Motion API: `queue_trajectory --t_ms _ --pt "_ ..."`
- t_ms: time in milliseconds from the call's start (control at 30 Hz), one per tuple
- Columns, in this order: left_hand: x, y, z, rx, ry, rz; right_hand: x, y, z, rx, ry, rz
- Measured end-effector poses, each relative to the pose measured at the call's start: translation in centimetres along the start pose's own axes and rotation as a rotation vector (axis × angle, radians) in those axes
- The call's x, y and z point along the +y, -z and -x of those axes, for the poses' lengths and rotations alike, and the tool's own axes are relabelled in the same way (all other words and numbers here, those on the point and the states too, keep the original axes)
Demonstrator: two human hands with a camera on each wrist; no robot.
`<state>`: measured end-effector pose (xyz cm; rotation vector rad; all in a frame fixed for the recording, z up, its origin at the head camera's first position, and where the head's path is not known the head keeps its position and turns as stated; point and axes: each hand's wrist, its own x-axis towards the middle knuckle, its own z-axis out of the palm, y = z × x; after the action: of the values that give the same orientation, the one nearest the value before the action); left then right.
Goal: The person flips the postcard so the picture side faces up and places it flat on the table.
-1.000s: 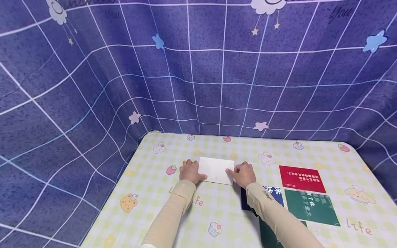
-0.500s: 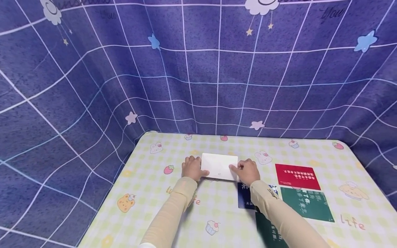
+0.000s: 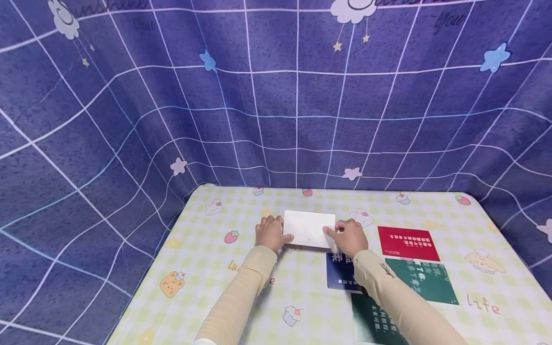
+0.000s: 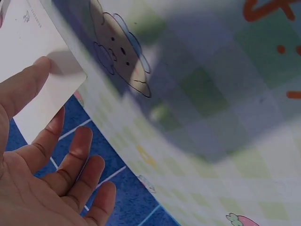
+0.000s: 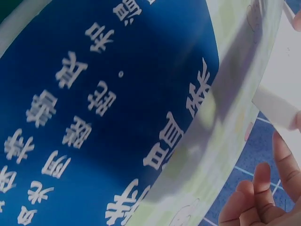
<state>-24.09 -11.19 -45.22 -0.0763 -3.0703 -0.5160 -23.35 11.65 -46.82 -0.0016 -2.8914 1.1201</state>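
A white card (image 3: 308,224) with a tiny mark near its lower edge is held up between both hands over the far middle of the table. My left hand (image 3: 270,234) pinches its left end, thumb on the near face. In the left wrist view the index finger of the left hand (image 4: 28,188) lies behind the card (image 4: 33,52), while the other fingers are spread loosely. At the right end, my right hand (image 3: 351,238) pinches the card with its thumb in front; the right wrist view cuts off part of that grip. The card's far face is hidden.
To the right lie a red card (image 3: 408,243), a green card (image 3: 424,282), a dark blue card (image 3: 338,279) and a dark green card (image 3: 371,316), all with white writing. My right sleeve partly covers some. Beyond the checked tablecloth (image 3: 207,297) hangs a blue grid curtain (image 3: 276,129).
Both hands have carried the white card slightly to the right and away or upward over the table. More of the dark blue card shows. The view has shifted a little.
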Motion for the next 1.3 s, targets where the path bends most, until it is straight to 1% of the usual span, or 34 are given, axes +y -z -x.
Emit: queue_trajectory --t_ms 100,300,467,667,800,900,1033,1300 --pt "0.5 0.0 0.0 -0.008 0.001 -0.007 0.3 0.3 0.0 0.000 -0.011 0.001" --pt "1.7 0.7 0.2 -0.021 -0.007 -0.016 0.7 1.2 0.1 0.022 -0.010 0.003" --pt "2.2 0.7 0.3 -0.021 -0.023 -0.023 0.8 2.1 0.4 0.005 -0.017 0.008" --pt "2.9 0.8 0.4 0.001 -0.056 -0.010 1.1 3.1 0.7 -0.005 -0.024 -0.002" --pt "3.6 1.0 0.6 0.004 -0.069 0.002 1.5 3.6 0.9 -0.010 -0.049 -0.017" --pt "4.0 0.9 0.8 -0.003 -0.074 0.017 1.8 3.9 1.2 -0.008 -0.072 -0.025" --pt "4.3 0.4 0.8 -0.005 -0.084 0.024 2.2 4.2 1.7 -0.008 -0.096 -0.030" --pt "5.0 -0.7 0.7 0.012 -0.108 0.034 3.1 5.1 2.2 0.006 -0.086 -0.026"
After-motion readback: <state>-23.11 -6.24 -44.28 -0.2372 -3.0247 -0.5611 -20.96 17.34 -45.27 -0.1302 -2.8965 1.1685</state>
